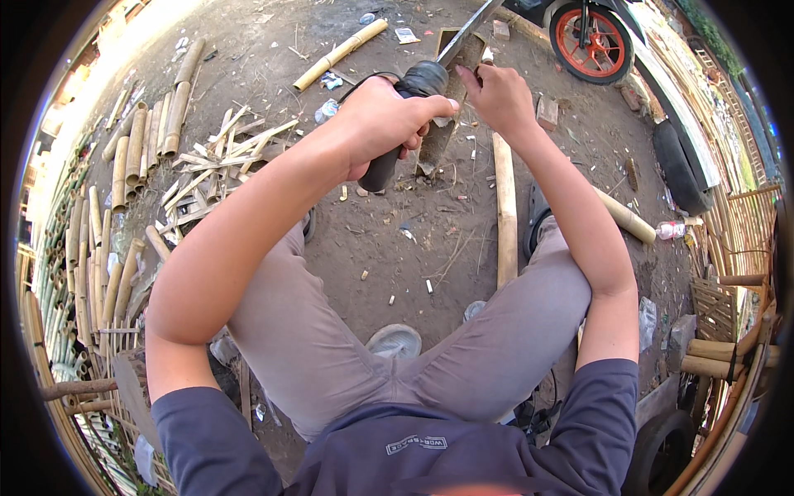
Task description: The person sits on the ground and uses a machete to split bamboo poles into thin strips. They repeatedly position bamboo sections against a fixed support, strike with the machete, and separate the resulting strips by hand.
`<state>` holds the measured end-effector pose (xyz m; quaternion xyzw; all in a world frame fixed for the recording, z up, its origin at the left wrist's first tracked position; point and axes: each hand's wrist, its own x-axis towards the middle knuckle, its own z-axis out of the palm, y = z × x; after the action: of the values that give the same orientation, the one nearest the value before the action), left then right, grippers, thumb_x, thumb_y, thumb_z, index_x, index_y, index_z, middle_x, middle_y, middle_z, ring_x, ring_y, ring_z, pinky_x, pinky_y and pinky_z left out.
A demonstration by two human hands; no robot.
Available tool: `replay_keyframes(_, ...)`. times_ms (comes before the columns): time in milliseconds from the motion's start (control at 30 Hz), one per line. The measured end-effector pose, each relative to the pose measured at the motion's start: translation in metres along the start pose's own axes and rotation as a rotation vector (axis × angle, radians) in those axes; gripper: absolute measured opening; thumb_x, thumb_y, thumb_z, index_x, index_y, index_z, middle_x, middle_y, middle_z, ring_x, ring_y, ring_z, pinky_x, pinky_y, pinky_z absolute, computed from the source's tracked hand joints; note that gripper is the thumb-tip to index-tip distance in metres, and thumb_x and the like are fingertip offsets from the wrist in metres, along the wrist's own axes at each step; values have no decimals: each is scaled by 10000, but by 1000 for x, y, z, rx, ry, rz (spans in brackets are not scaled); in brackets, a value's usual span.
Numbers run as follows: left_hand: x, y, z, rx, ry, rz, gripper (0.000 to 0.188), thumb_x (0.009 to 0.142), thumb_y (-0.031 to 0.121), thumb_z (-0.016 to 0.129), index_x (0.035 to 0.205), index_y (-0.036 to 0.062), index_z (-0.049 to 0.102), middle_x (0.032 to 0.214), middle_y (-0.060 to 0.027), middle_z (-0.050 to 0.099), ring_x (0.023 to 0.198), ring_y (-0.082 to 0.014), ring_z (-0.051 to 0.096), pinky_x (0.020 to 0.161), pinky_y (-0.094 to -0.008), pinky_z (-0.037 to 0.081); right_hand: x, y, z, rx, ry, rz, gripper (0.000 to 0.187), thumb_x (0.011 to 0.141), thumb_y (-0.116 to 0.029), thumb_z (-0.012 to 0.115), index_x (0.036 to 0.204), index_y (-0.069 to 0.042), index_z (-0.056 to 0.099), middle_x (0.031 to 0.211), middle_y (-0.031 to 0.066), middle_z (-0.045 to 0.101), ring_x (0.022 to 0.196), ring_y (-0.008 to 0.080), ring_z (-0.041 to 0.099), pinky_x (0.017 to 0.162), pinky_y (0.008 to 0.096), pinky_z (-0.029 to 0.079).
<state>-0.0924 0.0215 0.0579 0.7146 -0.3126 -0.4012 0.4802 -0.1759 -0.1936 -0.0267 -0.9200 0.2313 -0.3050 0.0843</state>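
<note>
Between the hands, slanting away: black-handled tool (425, 79) with long metal bar, gripped in left hand (387, 122), presumably for control. Right hand (501, 97): fingers curled above plank-like brown piece (470, 51); grasp cannot be told.

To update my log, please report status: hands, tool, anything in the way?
Left hand gripping black tool. Right hand curled near it, hold unclear. Bamboo pole on ground, apart from tool.
</note>
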Motion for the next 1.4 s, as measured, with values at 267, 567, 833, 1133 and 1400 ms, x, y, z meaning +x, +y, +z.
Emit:
replay_keyframes(267,5,-5,-4,-9,4,23,321,866,299,761,733,110,539,625,53,495,487,-25,427,456,-223,363,1,-3,0,-14,-3,17,501,953,-436,604,713,1,653,663,227,638,660,442,639,610,503,505)
replay_keyframes(567,3,-5,-2,9,5,29,316,856,316,773,765,84,579,633,38,514,498,-36,451,461,-225,382,4,-4,4,-66,-1,-13,472,966,-427,581,740,-23,677,657,205,662,640,404,675,621,493,546)
replay_keyframes(833,6,-7,-3,36,-9,5,327,852,323,776,768,59,601,652,19,538,505,-46,461,464,-231,387,5,-2,7,-49,20,-22,484,963,-430,585,729,-15,671,658,210,660,634,414,671,614,493,543)
replay_keyframes(1133,8,-9,-3,34,-16,-3,348,848,343,783,765,58,601,655,12,542,519,-52,470,481,-236,399,6,-4,6,-51,19,-30,487,971,-425,578,727,-13,664,657,218,657,639,421,671,606,493,542)
replay_keyframes(1400,9,-9,0,61,-20,-13,393,842,380,792,734,58,594,621,10,530,501,-63,472,480,-246,407,6,-1,9,-58,29,-39,489,968,-421,581,712,-10,655,648,217,653,640,420,671,608,496,542)
